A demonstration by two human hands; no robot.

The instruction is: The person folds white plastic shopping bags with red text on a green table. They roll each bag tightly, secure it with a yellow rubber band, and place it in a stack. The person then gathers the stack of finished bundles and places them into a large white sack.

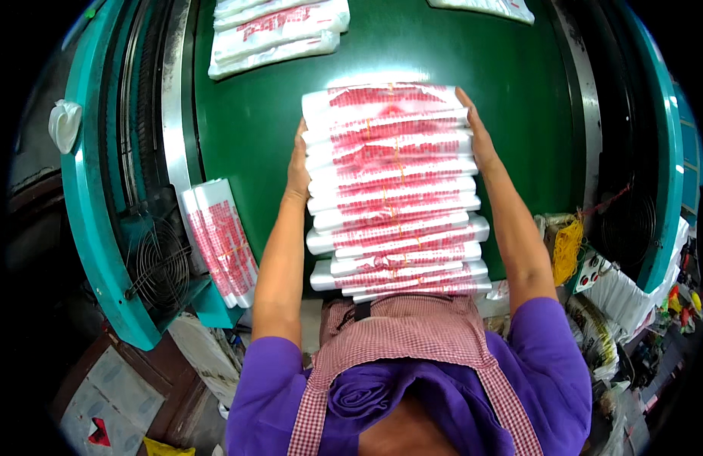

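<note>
A long row of white plastic bag bundles (397, 186) with red print lies in front of me, each overlapping the one behind it. Thin yellow ties run across the middles of the bundles. My left hand (298, 169) presses against the row's left side near its far end, its fingers mostly hidden by the bags. On the opposite side, my right hand (480, 135) grips the far right end, fingers stretched along the edge. The row's near end reaches my checked apron (412, 327).
More bag bundles (279, 34) lie at the far left of the green table (249, 121), and another pile (488, 7) at the far right. Folded bags (220, 243) rest by the left rail. Yellow ties (568, 251) hang at right, near a small button box (591, 271).
</note>
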